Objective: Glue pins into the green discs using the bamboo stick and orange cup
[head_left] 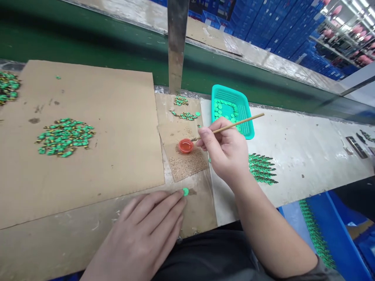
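My right hand (227, 150) is closed round a thin brush (234, 125) with a wooden handle. The brush's tip is by the right rim of a small red cup (186, 146), which contains an orange-tinted liquid. My left hand (146, 226) lies low over the work surface, fingers together, with the fingertips on the left edge of a small green disc (185, 191). The left thumb is hidden beneath the hand. Under the cup is a stained cardboard piece (187, 168) speckled with brown drops.
Small green-and-dark pieces form a pile (66, 136) on a large cardboard sheet (123, 101). A turquoise basket (249, 130) holds green discs. Rows of green pieces (262, 168) lie right of my wrist. A metal post (176, 47) stands behind; a blue bin (336, 234) is lower right.
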